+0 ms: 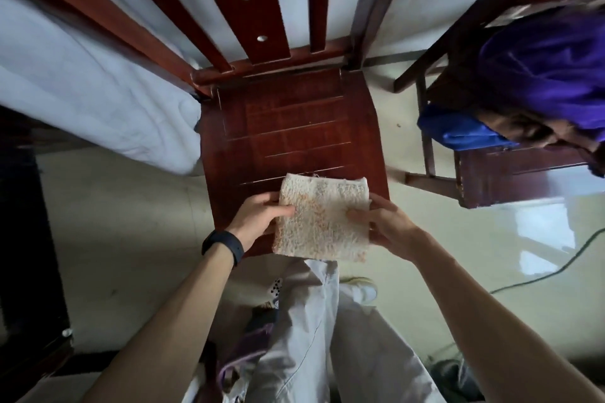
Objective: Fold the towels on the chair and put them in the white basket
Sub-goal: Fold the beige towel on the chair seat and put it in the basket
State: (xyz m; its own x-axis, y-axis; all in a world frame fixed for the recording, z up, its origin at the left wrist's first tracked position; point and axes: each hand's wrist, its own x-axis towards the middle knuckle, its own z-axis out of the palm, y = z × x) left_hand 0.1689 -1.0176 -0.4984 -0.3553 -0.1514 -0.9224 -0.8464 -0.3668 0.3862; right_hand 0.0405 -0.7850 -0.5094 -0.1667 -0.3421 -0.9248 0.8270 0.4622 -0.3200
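Note:
A folded cream towel [322, 217] with faint orange specks is held over the front edge of the dark red wooden chair [288, 127]. My left hand [260, 217] grips its left edge, thumb on top. My right hand [383, 222] grips its right edge, thumb on top as well. The chair seat behind the towel is bare. No white basket shows in this view.
A bed with white bedding [98, 101] stands left of the chair. A second wooden chair [510, 170] at the right carries purple and blue clothes [543, 75]. A green cable [556, 268] runs across the pale floor. My legs in light trousers [327, 337] are below.

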